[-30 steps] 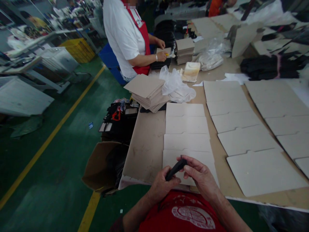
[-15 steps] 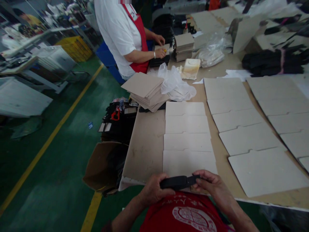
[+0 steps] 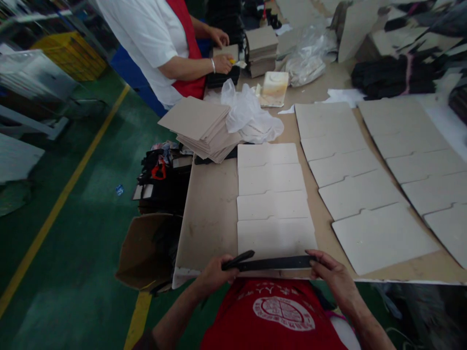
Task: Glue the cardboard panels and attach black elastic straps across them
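A black strap (image 3: 275,263) stretches sideways between my two hands, just over the near table edge. My left hand (image 3: 216,276) is closed around its folded end, where a second black end sticks up toward the right. At the other end, my right hand (image 3: 330,270) pinches the strap between thumb and fingers. Just beyond the strap lies a column of overlapping grey-beige boards (image 3: 275,236), the nearest one partly behind it. More such boards (image 3: 379,238) lie in slanting columns to the right.
A stack of boards (image 3: 199,119) and a crumpled plastic bag (image 3: 251,116) sit at the table's left side. A co-worker in a red apron (image 3: 188,48) works beyond them. An open cardboard box (image 3: 140,250) stands on the floor beside the table (image 3: 211,209).
The black strap was a compact folded bundle and is now drawn out long. My hands have moved apart, the left one leftward and the right one slightly rightward. The view has shifted.
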Available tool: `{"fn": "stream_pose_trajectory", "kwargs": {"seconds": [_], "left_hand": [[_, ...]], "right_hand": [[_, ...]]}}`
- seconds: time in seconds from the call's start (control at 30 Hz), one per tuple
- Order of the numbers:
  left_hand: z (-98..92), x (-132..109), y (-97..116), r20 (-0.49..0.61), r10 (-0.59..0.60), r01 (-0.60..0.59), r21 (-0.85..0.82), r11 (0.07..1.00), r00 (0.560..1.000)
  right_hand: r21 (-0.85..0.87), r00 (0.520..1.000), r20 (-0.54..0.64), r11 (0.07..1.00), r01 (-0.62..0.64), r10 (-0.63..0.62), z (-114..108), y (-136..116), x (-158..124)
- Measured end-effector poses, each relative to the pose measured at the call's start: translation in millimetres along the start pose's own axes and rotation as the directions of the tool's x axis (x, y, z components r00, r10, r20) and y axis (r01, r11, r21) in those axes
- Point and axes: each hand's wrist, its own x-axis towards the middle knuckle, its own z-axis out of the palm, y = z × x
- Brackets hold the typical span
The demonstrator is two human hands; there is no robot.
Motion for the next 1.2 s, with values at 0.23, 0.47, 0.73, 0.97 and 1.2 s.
{"fn": "stream_pose_trajectory", "kwargs": {"seconds": [0.23, 0.47, 0.73, 0.97, 1.2], "left_hand": [[13.4, 41, 8, -0.289, 0.063, -0.067, -0.003, 0.998, 0.955], [23.6, 54, 2, -0.429, 0.089, -0.085, 0.028, 0.996, 0.899], [24.7, 59, -4, -0.435, 0.073, -0.073, 0.016, 0.997, 0.897], [24.8, 58, -1, -0.420, 0.062, -0.072, -0.009, 0.997, 0.905], [24.7, 62, -8, -0.430, 0.060, -0.070, -0.008, 0.998, 0.901]], "right_hand": [[-0.146, 0.965, -0.216, 0.982, 0.119, -0.148, -6, 5, 42], [-0.153, 0.946, -0.281, 0.981, 0.120, -0.160, -7, 22, 64], [-0.215, 0.931, -0.315, 0.969, 0.120, -0.185, 0, 20, 67], [-0.326, 0.917, -0.333, 0.939, 0.105, -0.218, 1, 16, 64], [-0.369, 0.908, -0.335, 0.922, 0.120, -0.252, 3, 12, 64]]}}
